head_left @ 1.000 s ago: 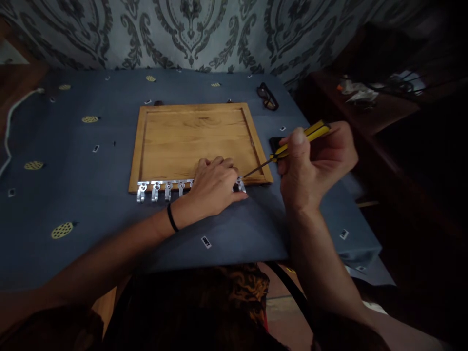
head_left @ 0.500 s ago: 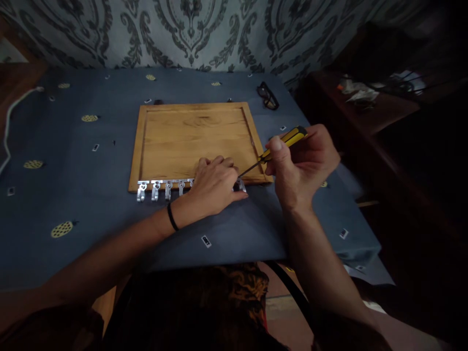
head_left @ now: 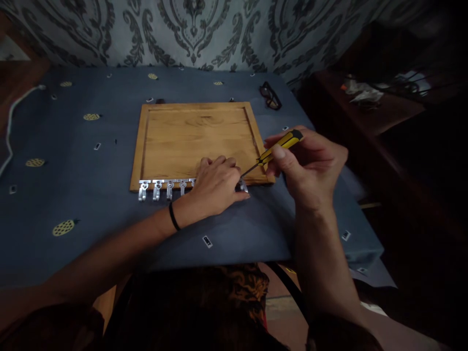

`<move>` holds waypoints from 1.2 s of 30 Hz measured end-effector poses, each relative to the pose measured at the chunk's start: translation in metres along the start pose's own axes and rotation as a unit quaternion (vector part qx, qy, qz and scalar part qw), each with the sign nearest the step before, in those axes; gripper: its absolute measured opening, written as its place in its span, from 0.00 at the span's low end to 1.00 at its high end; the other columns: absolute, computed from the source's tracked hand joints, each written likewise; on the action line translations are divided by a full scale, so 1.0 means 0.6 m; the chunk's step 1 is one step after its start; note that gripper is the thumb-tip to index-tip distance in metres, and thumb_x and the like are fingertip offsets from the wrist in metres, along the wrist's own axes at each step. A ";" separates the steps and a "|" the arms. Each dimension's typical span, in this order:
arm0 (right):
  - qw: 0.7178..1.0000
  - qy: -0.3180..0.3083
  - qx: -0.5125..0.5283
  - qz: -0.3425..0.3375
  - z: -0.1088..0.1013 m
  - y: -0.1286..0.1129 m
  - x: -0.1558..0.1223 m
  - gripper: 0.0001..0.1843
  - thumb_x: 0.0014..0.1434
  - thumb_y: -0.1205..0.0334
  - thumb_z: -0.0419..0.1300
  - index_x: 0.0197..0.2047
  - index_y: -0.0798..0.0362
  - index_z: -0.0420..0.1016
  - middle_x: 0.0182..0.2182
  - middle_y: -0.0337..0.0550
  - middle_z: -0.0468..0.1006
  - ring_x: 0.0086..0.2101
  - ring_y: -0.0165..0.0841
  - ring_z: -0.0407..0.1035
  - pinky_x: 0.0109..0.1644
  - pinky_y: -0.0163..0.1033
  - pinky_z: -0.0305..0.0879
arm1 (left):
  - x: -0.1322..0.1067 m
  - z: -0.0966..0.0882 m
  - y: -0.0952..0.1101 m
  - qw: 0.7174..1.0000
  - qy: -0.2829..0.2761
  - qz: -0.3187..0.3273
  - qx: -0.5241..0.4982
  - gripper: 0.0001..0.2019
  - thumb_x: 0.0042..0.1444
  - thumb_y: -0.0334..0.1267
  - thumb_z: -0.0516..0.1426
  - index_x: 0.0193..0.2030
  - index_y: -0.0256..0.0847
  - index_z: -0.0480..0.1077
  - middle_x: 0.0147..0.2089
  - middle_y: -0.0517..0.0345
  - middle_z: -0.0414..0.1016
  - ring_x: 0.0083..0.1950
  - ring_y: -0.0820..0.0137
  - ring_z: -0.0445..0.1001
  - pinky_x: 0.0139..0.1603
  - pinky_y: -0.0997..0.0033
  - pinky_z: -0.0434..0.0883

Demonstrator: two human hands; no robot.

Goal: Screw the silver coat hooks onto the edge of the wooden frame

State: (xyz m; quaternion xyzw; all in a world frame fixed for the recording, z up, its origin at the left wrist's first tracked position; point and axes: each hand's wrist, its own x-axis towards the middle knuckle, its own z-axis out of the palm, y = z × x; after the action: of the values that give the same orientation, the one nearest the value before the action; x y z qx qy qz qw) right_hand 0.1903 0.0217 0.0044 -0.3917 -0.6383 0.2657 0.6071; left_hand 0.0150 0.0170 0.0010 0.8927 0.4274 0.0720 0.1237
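Fingers (head_left: 312,139) of right hand (head_left: 316,173) pinching, thumb against the yellow-and-black handle of a screwdriver (head_left: 280,147); rear end of handle tilted up and to the right. Metal shaft (head_left: 249,170) slants down-left, tip beside left hand (head_left: 219,186), near right end of a silver hook rail (head_left: 157,189). Cannot tell if tip sits in a screw head, too small and partly hidden. Left hand lies across the right part of the rail, fingers bent and close together over near edge of a framed wooden panel (head_left: 197,141), thumb out toward the rail's right end; whether they pinch anything, cannot tell, the grip is covered.

Rail runs along panel's near edge, hooks hanging over toward the person. Four hooks clear left of the hand, next one partly covered, another showing just right of the hand. Panel lies flat, mid-table, on a blue-grey tablecloth (head_left: 87,185) with pineapple prints. Black wristband (head_left: 173,216) on left wrist. Eyeglasses (head_left: 270,96), dark frame, on cloth beyond panel's far right corner. Tiny dark item (head_left: 116,142) on cloth left of panel, too small to identify. White cable (head_left: 9,122) at far left. Patterned wall covering (head_left: 192,29) behind table.
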 end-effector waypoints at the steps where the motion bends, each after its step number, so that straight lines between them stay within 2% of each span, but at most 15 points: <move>1: 1.000 0.003 -0.005 -0.004 0.001 0.001 0.001 0.12 0.51 0.50 0.74 0.31 0.48 0.81 0.28 0.35 0.77 0.17 0.23 0.64 0.15 0.33 0.57 | 0.000 -0.001 0.001 1.000 -0.006 -0.002 0.000 0.19 0.62 0.52 0.64 0.47 0.36 0.76 0.53 0.48 0.76 0.59 0.54 0.71 0.53 0.52 0.63; 4: 0.997 0.056 -0.032 -0.042 0.013 0.002 0.000 0.18 0.46 0.49 0.77 0.26 0.48 0.74 0.23 0.34 0.72 0.17 0.24 0.60 0.15 0.34 0.53 | 0.000 -0.005 0.003 1.000 -0.018 -0.008 -0.001 0.19 0.62 0.51 0.63 0.48 0.35 0.76 0.54 0.47 0.76 0.60 0.53 0.70 0.54 0.52 0.62; 7: 0.978 0.169 -0.043 -0.111 0.030 0.000 -0.004 0.19 0.50 0.47 0.74 0.27 0.48 0.71 0.24 0.34 0.73 0.16 0.23 0.58 0.16 0.35 0.50 | 0.000 -0.005 0.002 1.000 -0.016 -0.010 -0.008 0.18 0.62 0.50 0.64 0.46 0.36 0.76 0.53 0.47 0.76 0.59 0.54 0.70 0.53 0.54 0.61; 9: 0.963 0.238 -0.040 -0.119 0.036 -0.003 -0.007 0.18 0.56 0.46 0.70 0.29 0.48 0.70 0.26 0.34 0.75 0.15 0.22 0.57 0.16 0.35 0.50 | 0.000 -0.003 0.001 1.000 -0.010 -0.007 -0.015 0.17 0.61 0.50 0.65 0.45 0.36 0.76 0.53 0.47 0.76 0.59 0.54 0.71 0.53 0.55 0.61; 11: 0.959 0.264 -0.043 -0.100 0.037 -0.004 -0.007 0.19 0.58 0.44 0.68 0.30 0.49 0.69 0.26 0.34 0.75 0.14 0.21 0.56 0.15 0.34 0.48 | -0.001 -0.001 -0.001 1.000 -0.003 -0.003 -0.019 0.16 0.61 0.49 0.65 0.45 0.37 0.76 0.54 0.47 0.76 0.59 0.54 0.70 0.53 0.56 0.60; 14: 0.964 0.248 -0.053 -0.083 0.032 -0.001 -0.005 0.21 0.57 0.43 0.69 0.29 0.49 0.68 0.21 0.32 0.70 0.14 0.21 0.55 0.15 0.34 0.47 | -0.001 -0.001 -0.001 1.000 0.002 0.000 -0.022 0.16 0.61 0.49 0.65 0.44 0.37 0.76 0.54 0.47 0.77 0.59 0.54 0.71 0.53 0.56 0.61; 18: 0.972 0.212 -0.053 -0.082 0.031 0.004 -0.005 0.19 0.58 0.46 0.69 0.29 0.48 0.68 0.19 0.30 0.66 0.14 0.22 0.57 0.16 0.34 0.47 | 0.000 -0.004 0.000 1.000 -0.009 -0.004 -0.020 0.16 0.61 0.49 0.65 0.45 0.37 0.76 0.55 0.46 0.76 0.60 0.53 0.70 0.54 0.54 0.62; 23: 0.981 0.173 -0.062 -0.070 0.034 0.002 -0.008 0.18 0.58 0.47 0.69 0.29 0.47 0.68 0.19 0.31 0.67 0.14 0.25 0.59 0.16 0.37 0.47 | 0.001 -0.006 0.002 1.000 -0.005 -0.002 -0.015 0.15 0.61 0.49 0.65 0.44 0.37 0.76 0.53 0.46 0.77 0.59 0.53 0.71 0.53 0.54 0.63; 27: 0.982 0.163 -0.071 -0.061 0.034 0.003 -0.011 0.17 0.59 0.47 0.69 0.29 0.47 0.69 0.19 0.32 0.69 0.15 0.25 0.59 0.17 0.38 0.49 | 0.001 -0.007 0.004 1.000 -0.021 -0.013 -0.009 0.16 0.62 0.49 0.64 0.45 0.36 0.76 0.54 0.47 0.76 0.60 0.53 0.70 0.53 0.55 0.62; 30: 0.982 0.156 -0.078 -0.067 0.034 0.008 -0.011 0.18 0.59 0.47 0.69 0.29 0.47 0.68 0.19 0.31 0.67 0.15 0.25 0.60 0.17 0.37 0.48 | 0.001 -0.006 0.004 1.000 -0.007 -0.007 -0.009 0.16 0.62 0.49 0.64 0.44 0.37 0.76 0.53 0.47 0.77 0.59 0.53 0.70 0.53 0.56 0.61; 32: 0.983 0.151 -0.076 -0.069 0.033 0.010 -0.010 0.19 0.58 0.46 0.69 0.29 0.47 0.68 0.19 0.30 0.67 0.14 0.25 0.61 0.16 0.35 0.48 | 0.001 -0.006 0.003 1.000 -0.004 -0.006 -0.009 0.16 0.62 0.49 0.64 0.44 0.37 0.76 0.52 0.48 0.77 0.59 0.54 0.71 0.52 0.56 0.61; 36: 0.989 0.135 -0.051 -0.030 0.029 0.005 -0.006 0.21 0.51 0.45 0.73 0.28 0.47 0.68 0.20 0.31 0.70 0.15 0.25 0.62 0.15 0.34 0.51 | 0.000 -0.009 0.004 1.000 -0.022 -0.012 -0.003 0.17 0.62 0.50 0.63 0.45 0.36 0.75 0.54 0.46 0.76 0.60 0.53 0.70 0.53 0.56 0.62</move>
State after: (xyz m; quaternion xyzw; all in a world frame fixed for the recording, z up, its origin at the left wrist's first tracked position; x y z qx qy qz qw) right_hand 0.1733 0.0229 -0.0023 -0.4354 -0.5747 0.1591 0.6744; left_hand 0.0159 0.0164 0.0070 0.8886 0.4347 0.0522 0.1366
